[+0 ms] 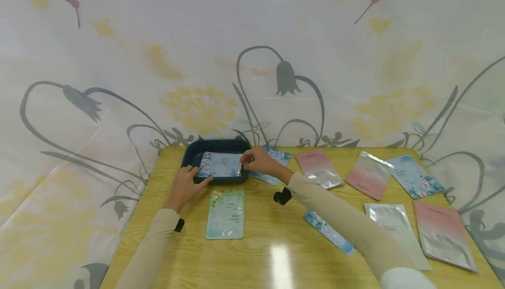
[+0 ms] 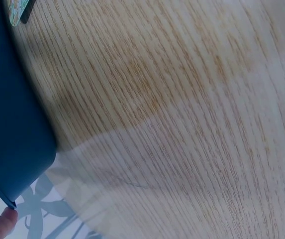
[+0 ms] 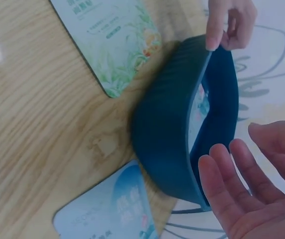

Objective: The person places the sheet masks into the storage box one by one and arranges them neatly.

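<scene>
Left grip point(image 1: 186, 188) pinches the rim of the dark-blue bin point(image 1: 221, 145) near the desk's point(image 1: 185, 245) far-left corner; right grip point(image 1: 259, 161), fingers loosely spread, empty at the bin's right side. Best, I'd judge, to steady the rim while squaring the packet point(image 1: 218, 166) lying inside: pale blue, glossy, pink flowers (lettering too small to read).

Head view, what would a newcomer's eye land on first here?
Probably the dark blue bin near the far edge of the wooden table, a flower-printed sachet inside it, the left hand gripping its front-left rim and the right hand at its right end. Next, three pink-and-silver sachets spread over the table's right side. Behind, large drooping grey flowers on the pale backdrop.
</scene>
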